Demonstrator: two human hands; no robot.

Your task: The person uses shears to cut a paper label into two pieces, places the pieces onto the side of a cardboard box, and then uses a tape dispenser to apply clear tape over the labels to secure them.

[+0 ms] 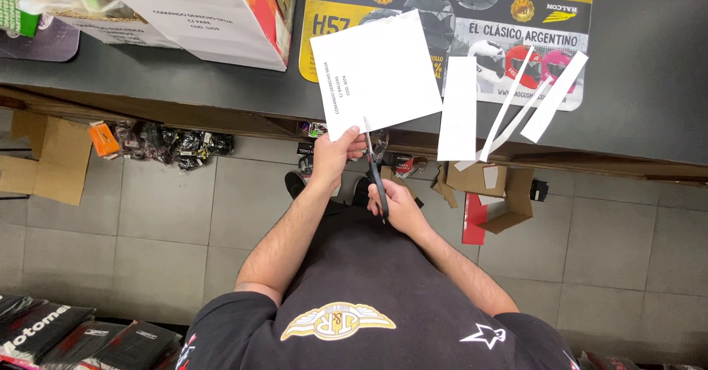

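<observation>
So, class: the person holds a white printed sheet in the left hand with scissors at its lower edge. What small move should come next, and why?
Probably close the scissors and push the cut up into the white sheet. The blades meet its lower edge, the left hand pinches it beside them, the right hand grips the handles, and cut paper strips already lie on the counter.

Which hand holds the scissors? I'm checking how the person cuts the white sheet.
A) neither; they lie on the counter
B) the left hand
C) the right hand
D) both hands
C: the right hand grips the scissors, blades at the edge of the white sheet, which the left hand holds.
</observation>
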